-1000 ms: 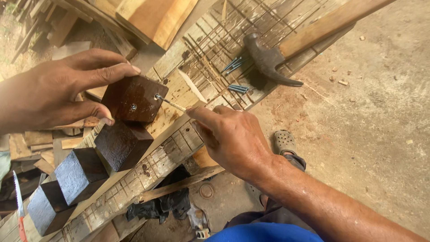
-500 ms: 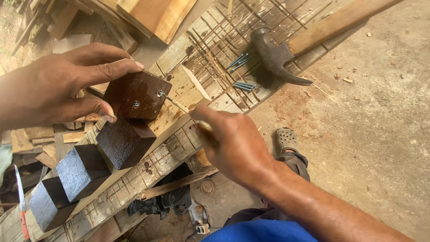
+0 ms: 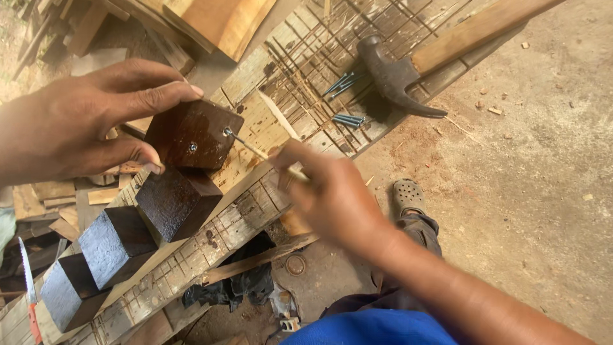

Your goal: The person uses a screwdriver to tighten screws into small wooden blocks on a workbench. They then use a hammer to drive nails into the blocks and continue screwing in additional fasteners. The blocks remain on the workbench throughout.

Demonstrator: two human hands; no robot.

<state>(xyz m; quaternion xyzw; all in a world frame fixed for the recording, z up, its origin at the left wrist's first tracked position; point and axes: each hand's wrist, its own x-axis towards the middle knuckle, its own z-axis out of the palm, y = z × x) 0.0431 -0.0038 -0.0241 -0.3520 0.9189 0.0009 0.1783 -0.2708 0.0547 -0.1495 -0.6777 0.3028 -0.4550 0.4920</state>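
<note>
My left hand (image 3: 70, 131) grips the dark wooden block (image 3: 193, 134) over the scarred worktop (image 3: 255, 204). My right hand (image 3: 335, 191) pinches a thin stick (image 3: 268, 156) at the block's corner nail (image 3: 228, 132). The hammer (image 3: 408, 67) lies beyond, beside blue nails (image 3: 348, 119).

Bare bench (image 3: 306, 57) is left between the right grip (image 3: 332, 195) and hammer (image 3: 396, 73), broken only by loose nails (image 3: 348, 119).

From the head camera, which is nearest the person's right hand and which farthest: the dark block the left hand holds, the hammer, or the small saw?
From the right hand:
1. Dark block, just left, in the left hand.
2. Hammer, up right on the board.
3. Small saw, far lower left.
</note>
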